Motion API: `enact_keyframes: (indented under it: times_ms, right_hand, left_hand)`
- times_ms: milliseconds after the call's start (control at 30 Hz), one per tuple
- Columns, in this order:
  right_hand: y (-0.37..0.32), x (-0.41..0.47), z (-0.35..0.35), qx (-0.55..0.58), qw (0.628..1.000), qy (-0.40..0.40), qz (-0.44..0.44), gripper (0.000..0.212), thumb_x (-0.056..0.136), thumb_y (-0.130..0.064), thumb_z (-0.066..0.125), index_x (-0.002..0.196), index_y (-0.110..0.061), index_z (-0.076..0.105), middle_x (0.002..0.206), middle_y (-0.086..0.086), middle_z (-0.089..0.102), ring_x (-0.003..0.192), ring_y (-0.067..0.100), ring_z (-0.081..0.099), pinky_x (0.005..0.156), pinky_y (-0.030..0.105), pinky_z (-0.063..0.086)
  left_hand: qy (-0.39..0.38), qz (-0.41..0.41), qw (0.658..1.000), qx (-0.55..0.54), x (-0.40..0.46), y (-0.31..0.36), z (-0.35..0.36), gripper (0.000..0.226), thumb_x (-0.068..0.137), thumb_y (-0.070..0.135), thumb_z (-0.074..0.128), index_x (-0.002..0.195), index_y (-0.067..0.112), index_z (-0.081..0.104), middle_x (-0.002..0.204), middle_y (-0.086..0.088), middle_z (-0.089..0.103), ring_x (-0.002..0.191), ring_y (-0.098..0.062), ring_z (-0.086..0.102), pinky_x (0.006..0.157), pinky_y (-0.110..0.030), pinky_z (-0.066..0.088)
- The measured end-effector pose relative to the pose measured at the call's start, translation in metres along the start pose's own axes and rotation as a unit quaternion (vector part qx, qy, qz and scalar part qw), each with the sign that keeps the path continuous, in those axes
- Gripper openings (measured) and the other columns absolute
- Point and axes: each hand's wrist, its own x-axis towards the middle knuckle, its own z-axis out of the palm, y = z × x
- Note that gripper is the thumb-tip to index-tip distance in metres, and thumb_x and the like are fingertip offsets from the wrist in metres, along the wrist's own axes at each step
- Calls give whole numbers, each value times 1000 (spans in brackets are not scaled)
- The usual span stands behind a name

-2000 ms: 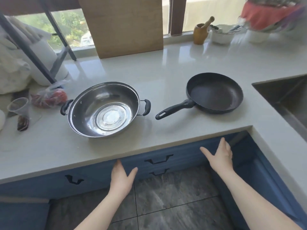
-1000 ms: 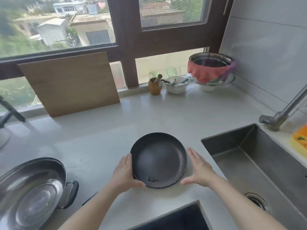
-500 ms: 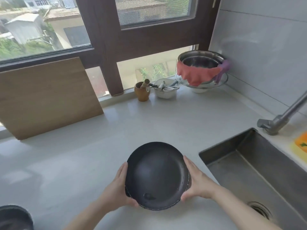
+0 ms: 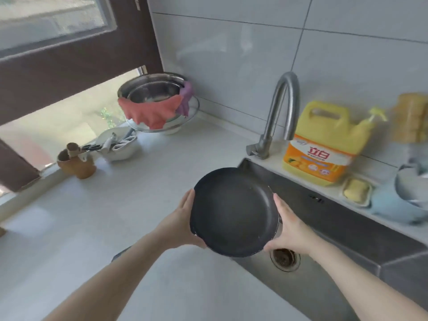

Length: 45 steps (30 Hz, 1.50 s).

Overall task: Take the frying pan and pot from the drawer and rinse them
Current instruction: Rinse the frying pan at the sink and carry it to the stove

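Over the sink's near corner, the frying pan (image 4: 234,212) is carried by its rim alone — left hand (image 4: 183,224) and right hand (image 4: 289,230) clasp opposite edges, fingers curled beneath. Risk: unsupported handle tips it, or the rim strikes the faucet (image 4: 281,107) — sink (image 4: 324,205) below.

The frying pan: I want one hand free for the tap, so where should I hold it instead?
Probably by its handle, coming from below on your side. The frying pan is now held by its rim between the left hand and right hand, partly over the sink. The handle points back towards you, mostly hidden under the left forearm; a dark tip shows there.
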Motion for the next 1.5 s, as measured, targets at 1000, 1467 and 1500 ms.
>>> enact_keyframes:
  times_ms: [1000,1467,1500]
  right_hand:
    - [247,-8,68,67,971,99,209,159,38,-52,91,154,-23,-13,157,-23,-12,134,-14,0,108,12,18]
    - [252,0,88,54,975,88,197,158,43,-49,91,152,-18,-18,158,-15,-19,141,-6,15,95,6,27]
    - [251,1,87,47,975,85,199,157,43,-49,91,152,-19,-18,158,-16,-19,141,-1,25,91,6,31]
  left_hand:
    - [-254,-65,959,104,199,-23,228,151,58,31,93,150,32,-26,154,28,-27,137,-10,39,107,-26,39]
    - [-154,-83,981,88,205,-11,217,117,77,41,80,157,18,-3,165,5,-3,148,-16,20,119,-28,22]
    - [-61,-74,994,52,208,6,204,104,83,43,73,157,17,6,164,2,9,147,-15,22,119,-28,21]
